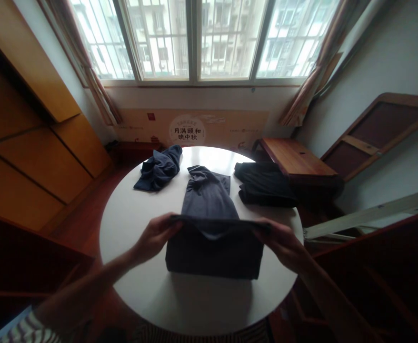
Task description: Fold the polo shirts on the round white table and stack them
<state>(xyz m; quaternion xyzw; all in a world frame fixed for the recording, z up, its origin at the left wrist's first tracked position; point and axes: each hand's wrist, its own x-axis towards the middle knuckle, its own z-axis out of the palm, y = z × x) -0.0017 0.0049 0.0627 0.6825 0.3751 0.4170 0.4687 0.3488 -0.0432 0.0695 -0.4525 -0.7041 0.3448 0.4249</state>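
A dark grey shirt (209, 197) lies partly folded across the middle of a round white table (134, 224). Its far end narrows into a crumpled part that looks like a collar. My left hand (159, 234) pinches the left end of a raised edge of the cloth. At the right end of that same edge, my right hand (278, 237) is closed on the fabric. The edge is stretched nearly straight between both hands, lifted above the lower part of the shirt, whose near side hangs over the tabletop.
A crumpled navy garment (161, 169) lies at the table's far left. Dark folded clothes (264, 183) are stacked at the far right, near the rim. Beyond stand a wooden side table (302, 157) and a wall banner (226, 126) below the window. A pale rail (373, 212) runs at right.
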